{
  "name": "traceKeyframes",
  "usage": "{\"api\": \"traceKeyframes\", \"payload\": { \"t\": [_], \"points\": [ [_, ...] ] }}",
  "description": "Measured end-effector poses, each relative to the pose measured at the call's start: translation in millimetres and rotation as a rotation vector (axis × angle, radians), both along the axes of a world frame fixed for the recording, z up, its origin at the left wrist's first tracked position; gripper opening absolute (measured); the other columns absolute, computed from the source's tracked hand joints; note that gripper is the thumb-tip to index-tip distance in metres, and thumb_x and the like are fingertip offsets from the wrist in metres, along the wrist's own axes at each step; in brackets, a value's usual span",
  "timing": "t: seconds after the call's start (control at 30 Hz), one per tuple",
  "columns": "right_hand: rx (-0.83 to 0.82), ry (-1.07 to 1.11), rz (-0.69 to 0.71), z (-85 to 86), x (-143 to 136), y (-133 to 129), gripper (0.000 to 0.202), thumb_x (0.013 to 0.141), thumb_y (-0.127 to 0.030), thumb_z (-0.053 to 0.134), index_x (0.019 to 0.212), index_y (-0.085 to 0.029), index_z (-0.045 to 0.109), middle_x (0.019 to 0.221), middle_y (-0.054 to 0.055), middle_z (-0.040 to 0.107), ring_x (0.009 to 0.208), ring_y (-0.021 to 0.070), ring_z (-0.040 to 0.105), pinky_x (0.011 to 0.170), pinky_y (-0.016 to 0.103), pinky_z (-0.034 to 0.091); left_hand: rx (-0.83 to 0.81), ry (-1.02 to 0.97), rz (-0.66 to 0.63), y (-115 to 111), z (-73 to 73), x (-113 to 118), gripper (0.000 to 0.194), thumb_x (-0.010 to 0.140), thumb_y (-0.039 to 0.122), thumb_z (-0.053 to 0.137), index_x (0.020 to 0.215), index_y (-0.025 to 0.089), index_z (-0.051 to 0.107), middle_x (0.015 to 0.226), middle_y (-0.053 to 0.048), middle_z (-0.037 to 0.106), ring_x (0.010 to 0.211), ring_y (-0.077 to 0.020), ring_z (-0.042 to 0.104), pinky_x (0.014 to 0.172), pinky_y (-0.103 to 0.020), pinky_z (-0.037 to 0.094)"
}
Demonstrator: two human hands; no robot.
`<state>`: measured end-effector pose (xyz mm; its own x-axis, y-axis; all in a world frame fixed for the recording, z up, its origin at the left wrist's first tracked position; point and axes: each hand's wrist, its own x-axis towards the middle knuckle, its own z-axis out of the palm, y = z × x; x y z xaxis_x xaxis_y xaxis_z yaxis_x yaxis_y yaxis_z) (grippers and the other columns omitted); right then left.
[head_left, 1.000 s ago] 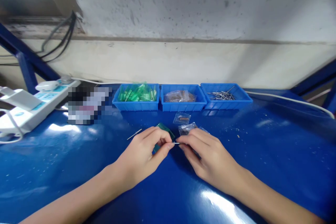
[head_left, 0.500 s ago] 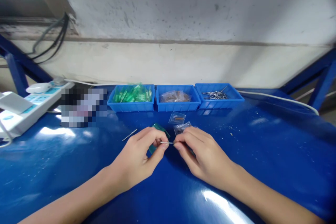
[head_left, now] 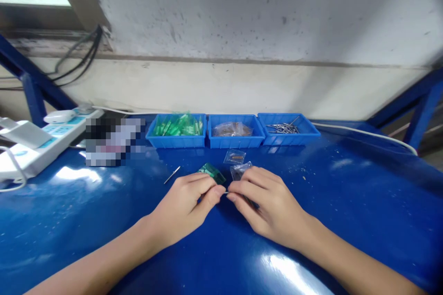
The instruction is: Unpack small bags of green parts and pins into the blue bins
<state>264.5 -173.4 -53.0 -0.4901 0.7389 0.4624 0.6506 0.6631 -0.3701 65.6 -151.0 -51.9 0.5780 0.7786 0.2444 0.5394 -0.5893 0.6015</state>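
My left hand [head_left: 194, 203] and my right hand [head_left: 266, 198] meet near the middle of the blue table, fingertips pinched on a thin metal pin [head_left: 226, 192]. Only a short piece of the pin shows between them. Behind my left hand lies a green packet [head_left: 212, 172], partly covered by the fingers. A small clear bag [head_left: 239, 171] is partly hidden behind my right hand, and another clear bag [head_left: 235, 156] with a copper-coloured piece lies farther back. One loose metal pin [head_left: 172, 174] rests left of the green packet.
Three blue bins stand at the back: one with green packets [head_left: 178, 125], one with clear bags [head_left: 232, 129], one with metal pins [head_left: 284, 127]. A white power strip [head_left: 44, 147] and a pixelated object [head_left: 112, 143] are at the left. A white cable [head_left: 367, 132] runs at right.
My left thumb and fingers have closed further over the pin, so less of it shows. The camera view has shifted slightly.
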Motion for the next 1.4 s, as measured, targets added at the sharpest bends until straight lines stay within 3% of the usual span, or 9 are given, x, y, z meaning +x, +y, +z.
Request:
{"api": "traceKeyframes", "payload": {
  "t": [0.1,0.37,0.53,0.77,0.87,0.93,1.07,1.27,1.4],
  "points": [
    [-0.016,0.044,-0.008,1.2,0.4,-0.1,0.019,0.09,-0.023,0.045,0.084,-0.017,0.062,0.072,0.003,0.058,0.066,0.0143,0.05,0.065,0.03,0.04,0.039,-0.07,0.014,0.5,0.6,-1.5,0.009,0.088,0.024,0.05,0.093,0.02,0.056,0.077,0.0,0.06,0.068,-0.0107,0.056,0.064,-0.022,0.045],
    [0.012,0.036,0.024,-1.5,-1.7,-1.1,0.017,0.089,-0.027,0.049,0.091,-0.017,0.063,0.073,0.003,0.06,0.066,0.0147,0.051,0.064,0.03,0.041,0.089,-0.073,-0.006,1.4,-0.2,-0.3,0.017,0.09,0.017,0.045,0.076,0.018,0.055,0.071,0.001,0.061,0.065,-0.0101,0.056,0.063,-0.022,0.043],
    [0.187,0.089,0.001,7.0,15.4,7.1,0.009,0.085,-0.017,0.053,0.085,-0.019,0.061,0.073,0.004,0.061,0.066,0.0157,0.054,0.062,0.031,0.044,0.006,0.01,-0.052,0.4,5.2,-0.7,0.015,0.092,0.025,0.043,0.092,0.02,0.057,0.08,0.0,0.062,0.075,-0.0133,0.058,0.07,-0.025,0.045],
    [0.729,0.3,-0.856,22.9,94.9,22.2,0.01,0.083,-0.023,0.057,0.087,-0.02,0.066,0.069,0.007,0.057,0.063,0.02,0.055,0.058,0.034,0.04,0.11,0.268,0.135,12.5,8.2,-11.1,0.033,0.088,0.042,0.047,0.112,0.02,0.054,0.11,-0.008,0.059,0.101,-0.0255,0.052,0.087,-0.042,0.043],
    [0.596,0.19,-0.987,21.9,114.2,33.3,0.027,0.089,-0.032,0.047,0.102,-0.015,0.064,0.081,0.012,0.061,0.076,0.0251,0.06,0.064,0.037,0.041,0.096,0.406,0.16,16.6,5.4,-17.5,0.054,0.08,0.053,0.055,0.121,0.019,0.05,0.118,-0.011,0.057,0.108,-0.0317,0.049,0.089,-0.049,0.041],
    [0.406,0.021,-0.961,17.2,117.7,44.0,0.031,0.087,-0.035,0.05,0.101,-0.012,0.064,0.078,0.013,0.063,0.075,0.0251,0.061,0.067,0.037,0.042,0.053,0.478,0.153,16.8,2.4,-19.0,0.061,0.077,0.054,0.058,0.126,0.018,0.048,0.119,-0.012,0.056,0.109,-0.0337,0.049,0.09,-0.052,0.039],
    [0.272,-0.057,-0.862,3.1,99.6,56.5,0.038,0.078,-0.037,0.062,0.107,-0.012,0.062,0.08,0.011,0.066,0.08,0.0266,0.061,0.069,0.037,0.045,0.025,0.422,0.139,15.1,-2.9,-16.1,0.059,0.079,0.043,0.06,0.13,0.02,0.042,0.119,-0.011,0.054,0.111,-0.0315,0.048,0.093,-0.049,0.039],
    [-0.003,0.079,-0.298,-3.6,32.9,29.0,0.031,0.086,-0.032,0.053,0.112,-0.016,0.059,0.083,0.006,0.063,0.082,0.0198,0.058,0.077,0.034,0.046,-0.134,0.044,0.195,15.3,-5.8,-9.5,0.041,0.085,0.019,0.052,0.122,0.027,0.037,0.093,-0.001,0.051,0.078,-0.0159,0.055,0.068,-0.03,0.047],
    [-0.339,0.25,-0.11,0.5,5.2,5.6,0.037,0.088,-0.033,0.051,0.123,-0.021,0.05,0.067,-0.002,0.057,0.058,0.0123,0.053,0.058,0.026,0.043,-0.124,-0.153,0.14,8.7,-6.1,-6.2,0.023,0.085,0.018,0.055,0.104,0.024,0.043,0.083,0.002,0.051,0.071,-0.0115,0.053,0.062,-0.024,0.045]
  ]
}}
